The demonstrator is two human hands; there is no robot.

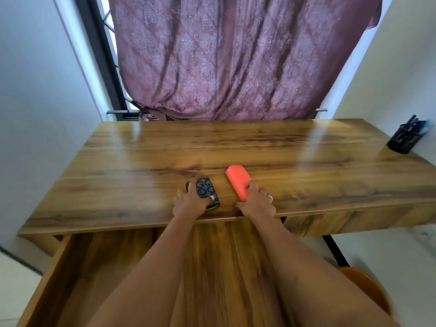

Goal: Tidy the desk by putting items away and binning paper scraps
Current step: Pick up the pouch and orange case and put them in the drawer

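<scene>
The open drawer (77, 267) sits at the left and centre, below the front edge of the bench (236, 142). It is pulled toward the person, and both forearms reach across it.

The left hand (188, 204) is curled over a dark patterned case (205, 188), with the thumb across its top and the fingers wrapped round its left side. The case lies on the bench close to the front edge. Its long axis runs away from the person, with the far end tipped slightly left. The fabric carries a repeated monogram of G-shaped letters, and I can read no other writing.

Just to its right, and not touching it, lies an orange case (237, 180) on nearly the same slant. It is plain, with no label showing. The right hand (256, 201), with a ring on one finger, grips its near end with the fingers folded over the top.

Each hand has its own case, and the drawer lies straight back and down from both — so the coming move is likely a short pull toward the body and a drop over the edge. The patterned case looks slightly nearer the edge.

A dark pen holder (403, 142) full of pens stands at the far right corner, well apart from the hands.
</scene>
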